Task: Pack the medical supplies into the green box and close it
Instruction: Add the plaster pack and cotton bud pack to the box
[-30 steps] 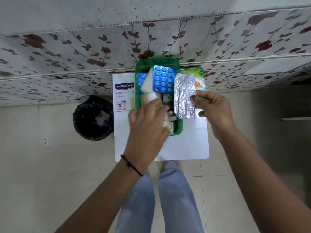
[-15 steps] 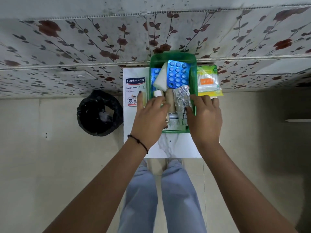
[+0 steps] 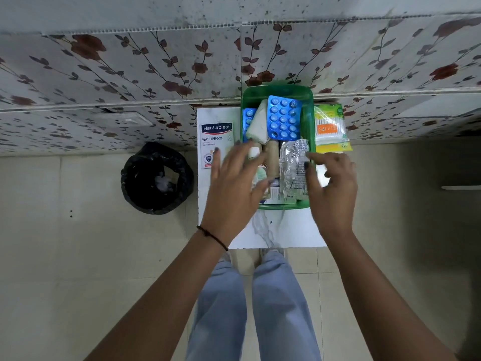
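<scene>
Your left hand (image 3: 234, 183) spread open, empty, over green box (image 3: 309, 121); right hand (image 3: 331, 188) open, fingers loose at its right rim. White tabletop (image 3: 276, 230), tiled floor, floral wall. Box holds two blue blister packs (image 3: 283, 118), foil pack (image 3: 294, 168). Outside: Hansaplast packet (image 3: 214, 136), cotton-bud pack (image 3: 329, 128). Black bin (image 3: 156, 178) left.

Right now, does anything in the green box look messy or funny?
Yes. The green box is crammed: the big blue pill strip leans tilted on the other things, and the white wrapped pad beside it stands on end. The Hansaplast pack and cotton buds lie outside.
</scene>
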